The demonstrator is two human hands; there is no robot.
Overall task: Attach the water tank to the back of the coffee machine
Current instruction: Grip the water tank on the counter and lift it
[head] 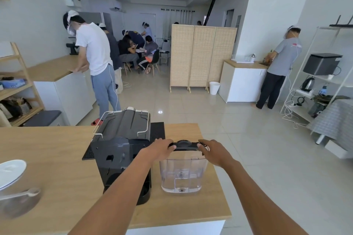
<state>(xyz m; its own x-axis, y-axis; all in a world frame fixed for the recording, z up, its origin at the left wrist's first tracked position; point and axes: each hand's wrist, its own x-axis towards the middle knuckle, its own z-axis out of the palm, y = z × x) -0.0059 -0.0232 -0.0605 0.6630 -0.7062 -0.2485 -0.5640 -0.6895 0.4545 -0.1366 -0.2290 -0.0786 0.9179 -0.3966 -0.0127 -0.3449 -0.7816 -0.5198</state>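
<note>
A clear plastic water tank (182, 174) with a black lid (184, 144) stands upright on the wooden counter (63, 160), just right of the black coffee machine (122, 150). The machine's back faces me, its rear bay bare. My left hand (162, 148) grips the lid's left end and my right hand (211, 151) grips its right end. The tank holds no visible water.
A black drip mat (157, 129) lies under and behind the machine. A white lid (11, 172) and a glass bowl with a spoon (19, 199) sit at the counter's left. The counter's right edge is close to the tank. Several people work at other counters beyond.
</note>
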